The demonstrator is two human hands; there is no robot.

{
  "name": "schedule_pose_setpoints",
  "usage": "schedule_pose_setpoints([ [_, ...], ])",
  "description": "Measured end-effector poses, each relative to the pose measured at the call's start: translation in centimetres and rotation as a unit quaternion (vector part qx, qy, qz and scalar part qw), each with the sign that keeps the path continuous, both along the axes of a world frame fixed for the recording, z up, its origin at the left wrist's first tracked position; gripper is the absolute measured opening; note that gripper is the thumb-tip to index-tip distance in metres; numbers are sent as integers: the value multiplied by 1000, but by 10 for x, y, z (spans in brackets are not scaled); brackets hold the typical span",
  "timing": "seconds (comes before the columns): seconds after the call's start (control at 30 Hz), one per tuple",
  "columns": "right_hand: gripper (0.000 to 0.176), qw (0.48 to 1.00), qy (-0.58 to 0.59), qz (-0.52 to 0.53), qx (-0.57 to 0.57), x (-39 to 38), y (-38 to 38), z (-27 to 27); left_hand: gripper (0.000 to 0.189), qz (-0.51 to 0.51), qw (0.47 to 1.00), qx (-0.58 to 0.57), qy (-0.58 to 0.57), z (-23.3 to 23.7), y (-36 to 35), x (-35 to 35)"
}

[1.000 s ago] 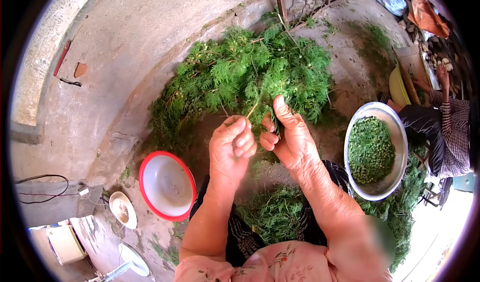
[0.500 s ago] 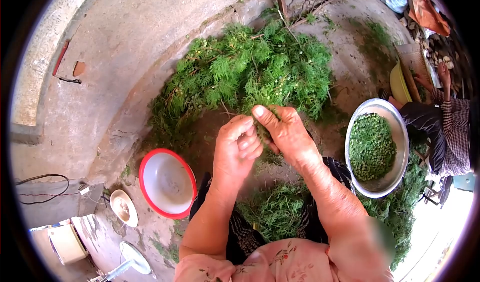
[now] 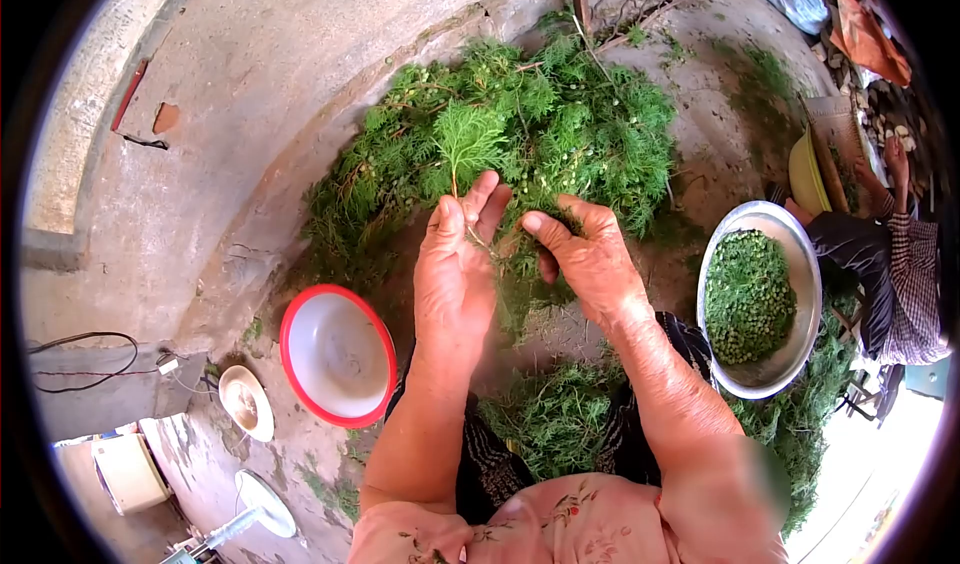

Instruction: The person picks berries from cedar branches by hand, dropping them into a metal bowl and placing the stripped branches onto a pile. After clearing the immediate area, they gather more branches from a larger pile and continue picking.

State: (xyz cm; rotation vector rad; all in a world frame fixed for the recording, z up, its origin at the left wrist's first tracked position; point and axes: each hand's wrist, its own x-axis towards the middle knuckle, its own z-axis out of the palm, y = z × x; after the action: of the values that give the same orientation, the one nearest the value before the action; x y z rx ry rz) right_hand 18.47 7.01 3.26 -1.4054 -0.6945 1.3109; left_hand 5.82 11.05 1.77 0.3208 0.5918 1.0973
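Sprig (image 3: 468,136) now points toward 12 o'clock, left hand (image 3: 452,269) pinching it, other fingers loosened, while right hand (image 3: 598,264) grips greens (image 3: 519,258) between bent fingers, occupying both.

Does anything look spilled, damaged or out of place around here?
Loose greenery lies scattered on the floor, apart from the big heap, looking like strays. A reddish patch interrupts the grey concrete, possibly chipped. The metal basin looks fine.
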Motion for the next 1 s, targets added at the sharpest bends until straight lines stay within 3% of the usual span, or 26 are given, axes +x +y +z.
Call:
schedule_pose_setpoints([
  [0.1,39,982,-161,87,51,4,-1,-4,22,-8,1000,28,-2,0,3,-1],
  [0.17,48,934,-314,141,92,4,-2,2,23,6,1000,25,-5,0,4,0],
  [0.2,56,924,-322,93,187,-3,-4,-9,25,13,1000,23,-7,-1,4,1],
  [0.23,58,909,-350,84,212,-8,-4,-12,25,12,999,32,5,1,4,2],
  [0.3,54,890,-399,165,146,-6,-5,-8,26,10,998,49,28,4,3,3],
  [0.4,43,951,-131,259,-102,-4,2,6,29,13,998,58,33,1,4,3],
  [0.6,34,981,53,162,-89,-10,-2,0,29,3,996,87,29,2,7,1],
  [0.8,35,978,99,156,-92,-11,-1,-2,19,-37,981,143,122,13,4,1],
  [0.9,34,982,83,150,-82,-9,-1,-6,18,-47,985,132,100,17,5,-8],
  [1.0,25,975,191,79,-77,-6,-1,-3,25,-5,987,111,119,22,6,-7],
])
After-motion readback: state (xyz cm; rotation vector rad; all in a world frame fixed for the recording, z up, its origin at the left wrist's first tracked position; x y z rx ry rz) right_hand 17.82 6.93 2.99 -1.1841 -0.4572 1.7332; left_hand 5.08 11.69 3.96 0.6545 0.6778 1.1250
